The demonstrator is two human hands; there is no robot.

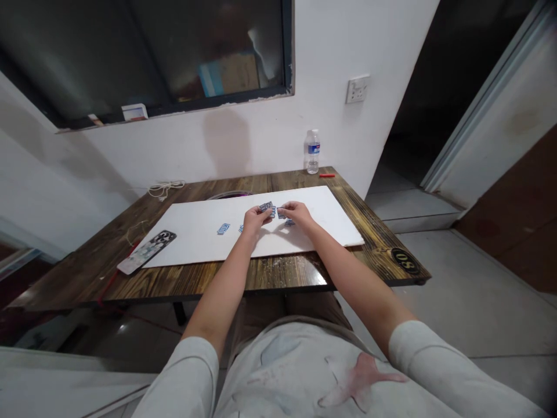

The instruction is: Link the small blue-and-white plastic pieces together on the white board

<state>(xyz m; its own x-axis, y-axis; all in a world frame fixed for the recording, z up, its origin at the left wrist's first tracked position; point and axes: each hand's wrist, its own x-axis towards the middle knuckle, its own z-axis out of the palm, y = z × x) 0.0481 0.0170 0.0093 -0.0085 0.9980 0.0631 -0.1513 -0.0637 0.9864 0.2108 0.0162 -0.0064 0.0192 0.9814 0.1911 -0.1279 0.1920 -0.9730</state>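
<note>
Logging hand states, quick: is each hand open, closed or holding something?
Left hand: closed, holding small blue-and-grey pieces.
Right hand: closed, pinching a small grey piece; too small to identify.

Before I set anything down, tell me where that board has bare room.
Bare: the stretch of board between the phone and the leftmost blue pieces, and the board's right end, past the right hand. Crowded: the middle, where the left hand and right hand hold more pieces over others lying there; also the left edge, overlapped by the phone.
</note>
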